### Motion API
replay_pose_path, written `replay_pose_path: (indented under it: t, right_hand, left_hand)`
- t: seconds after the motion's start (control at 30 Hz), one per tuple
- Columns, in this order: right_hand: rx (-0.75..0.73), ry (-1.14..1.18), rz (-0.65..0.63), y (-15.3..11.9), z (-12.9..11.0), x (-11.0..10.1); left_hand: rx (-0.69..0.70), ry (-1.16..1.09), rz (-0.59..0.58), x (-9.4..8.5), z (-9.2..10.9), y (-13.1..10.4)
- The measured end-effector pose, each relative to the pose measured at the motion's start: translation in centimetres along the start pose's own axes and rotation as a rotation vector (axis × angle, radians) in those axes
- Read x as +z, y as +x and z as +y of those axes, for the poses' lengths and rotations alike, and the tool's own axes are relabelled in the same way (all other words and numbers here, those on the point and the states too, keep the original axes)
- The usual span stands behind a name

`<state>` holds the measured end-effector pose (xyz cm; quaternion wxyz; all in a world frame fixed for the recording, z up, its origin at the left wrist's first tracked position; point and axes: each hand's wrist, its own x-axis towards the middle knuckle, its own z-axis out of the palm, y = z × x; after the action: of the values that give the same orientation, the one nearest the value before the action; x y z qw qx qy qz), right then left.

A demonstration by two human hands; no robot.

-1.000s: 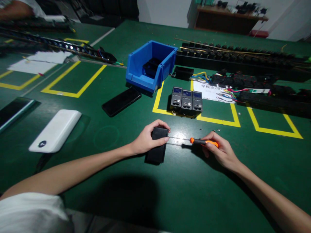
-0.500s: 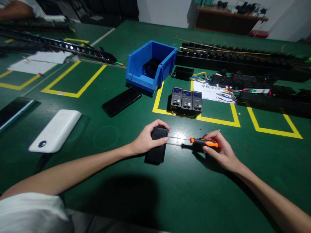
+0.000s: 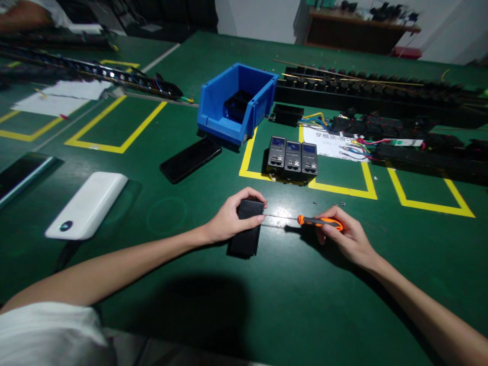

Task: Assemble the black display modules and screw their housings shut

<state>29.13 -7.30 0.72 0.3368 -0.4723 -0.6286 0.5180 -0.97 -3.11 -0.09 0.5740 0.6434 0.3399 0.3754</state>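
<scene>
My left hand (image 3: pixel 238 216) is closed around a black rectangular module (image 3: pixel 246 239) lying on the green table, thumb across its top face. An orange-and-black screwdriver (image 3: pixel 320 222) is gripped in my right hand (image 3: pixel 345 236), fingers wrapped about the handle. Its thin shaft points left and the tip meets the module's right edge, beside my left thumb; the exact contact point is too small to make out. A few small screws (image 3: pixel 342 204) lie on the table just above my right hand. Three grey modules (image 3: pixel 293 156) with small dark screens stand side by side farther back.
Behind is a blue bin (image 3: pixel 223 124) with black parts inside. A black phone (image 3: pixel 190 159), a white power bank (image 3: pixel 87 206) and another phone (image 3: pixel 26 175) lie to the left. Wired black strips (image 3: pixel 381 127) fill the back right. A person's arm (image 3: pixel 25 20) shows at the upper left.
The fingers of my right hand have shifted on the screwdriver handle, showing more of the small screws. My left hand and the module have stayed in place.
</scene>
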Motion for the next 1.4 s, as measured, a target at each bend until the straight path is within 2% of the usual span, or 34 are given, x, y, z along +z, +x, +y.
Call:
replay_pose_path:
  t: [0.33,0.5,0.77,1.4]
  right_hand:
    - [-0.040,-0.082,-0.031,-0.01,0.01,-0.01]
    - [-0.145,-0.176,0.056,-0.05,-0.04,0.10]
    - [-0.052,-0.112,0.061,-0.09,0.21,-0.06]
    - [-0.016,-0.049,0.015,0.12,0.07,0.00]
  left_hand:
    - [0.007,0.005,-0.004,-0.03,-0.06,0.01]
    - [0.005,0.009,-0.016,-0.07,-0.03,0.00]
    - [0.005,-0.002,-0.019,-0.08,-0.16,0.00]
    - [0.000,0.015,-0.013,-0.09,-0.09,-0.02]
